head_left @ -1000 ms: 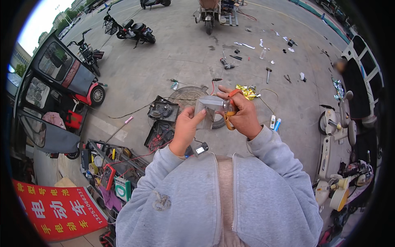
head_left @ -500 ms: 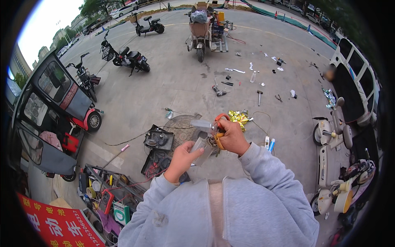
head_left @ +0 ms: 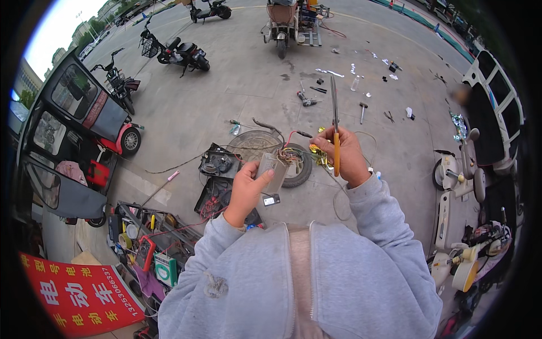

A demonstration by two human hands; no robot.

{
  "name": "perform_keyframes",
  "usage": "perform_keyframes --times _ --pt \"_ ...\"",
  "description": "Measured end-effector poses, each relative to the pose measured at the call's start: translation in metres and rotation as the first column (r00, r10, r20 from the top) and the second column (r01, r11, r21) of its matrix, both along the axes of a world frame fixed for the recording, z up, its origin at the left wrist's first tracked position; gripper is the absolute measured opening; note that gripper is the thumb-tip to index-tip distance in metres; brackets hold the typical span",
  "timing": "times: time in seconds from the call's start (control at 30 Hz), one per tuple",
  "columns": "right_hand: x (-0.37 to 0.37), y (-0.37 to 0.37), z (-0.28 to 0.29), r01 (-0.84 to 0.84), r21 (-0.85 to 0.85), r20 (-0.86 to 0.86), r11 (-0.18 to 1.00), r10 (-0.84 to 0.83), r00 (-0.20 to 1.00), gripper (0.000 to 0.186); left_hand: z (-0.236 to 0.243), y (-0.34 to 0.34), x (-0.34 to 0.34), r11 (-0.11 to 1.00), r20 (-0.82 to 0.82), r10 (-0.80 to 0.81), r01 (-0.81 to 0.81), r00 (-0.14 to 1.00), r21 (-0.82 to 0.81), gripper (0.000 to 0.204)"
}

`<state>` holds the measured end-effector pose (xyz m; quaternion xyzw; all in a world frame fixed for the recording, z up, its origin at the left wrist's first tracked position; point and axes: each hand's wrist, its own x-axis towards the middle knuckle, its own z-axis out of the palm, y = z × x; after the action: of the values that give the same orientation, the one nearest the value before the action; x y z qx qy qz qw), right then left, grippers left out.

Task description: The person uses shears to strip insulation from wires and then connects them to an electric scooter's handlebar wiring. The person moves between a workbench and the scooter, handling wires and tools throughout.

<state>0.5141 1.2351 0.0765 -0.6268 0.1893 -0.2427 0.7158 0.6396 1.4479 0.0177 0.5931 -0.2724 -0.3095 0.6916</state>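
A grey metal box (head_left: 275, 174), like a controller housing, is gripped along its side by my left hand (head_left: 246, 191), the thumb pressed on its face. From the box's far end spills a bunch of coloured wires (head_left: 289, 156), with a thicker dark cable (head_left: 268, 125) curving up behind. My right hand (head_left: 349, 158) is closed on orange-handled scissors (head_left: 334, 107), seen nearly edge-on with the blades pointing away from me. A red wire with a black end (head_left: 304, 134) reaches close to my right fingertips; whether they touch it I cannot tell.
Below the box are a small wheel (head_left: 305, 172) and a round manhole cover (head_left: 248, 142). An open black case (head_left: 219, 160) lies left of them, beside a tool-filled rack (head_left: 161, 226). Farther out lie a drill (head_left: 306, 99), a hammer (head_left: 362, 113) and gold foil (head_left: 322, 158). Parked scooters (head_left: 180, 55) stand beyond.
The scissors have swung from across the box's wire end, blades leftward, to the right with blades pointing away. The wires are now uncovered. My left hand keeps the box.
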Motion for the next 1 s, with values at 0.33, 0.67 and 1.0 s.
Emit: perform_keyframes --times 0.33,0.67,1.0 --pt "0.004 0.013 -0.004 -0.059 -0.564 -0.117 0.823 -0.010 0.993 0.016 0.004 0.004 0.007 0.990 -0.239 -0.098 0.118 0.966 0.073 0.035" --pt "0.024 0.004 0.015 -0.176 -0.188 -0.206 0.966 0.137 0.969 0.019 0.008 0.016 0.017 0.974 -0.056 -0.222 0.219 0.973 -0.062 0.042" --pt "0.017 0.014 0.031 -0.280 -0.088 -0.244 0.956 0.251 0.937 0.022 -0.025 0.016 0.024 0.951 -0.190 -0.190 0.133 0.963 -0.278 0.054"
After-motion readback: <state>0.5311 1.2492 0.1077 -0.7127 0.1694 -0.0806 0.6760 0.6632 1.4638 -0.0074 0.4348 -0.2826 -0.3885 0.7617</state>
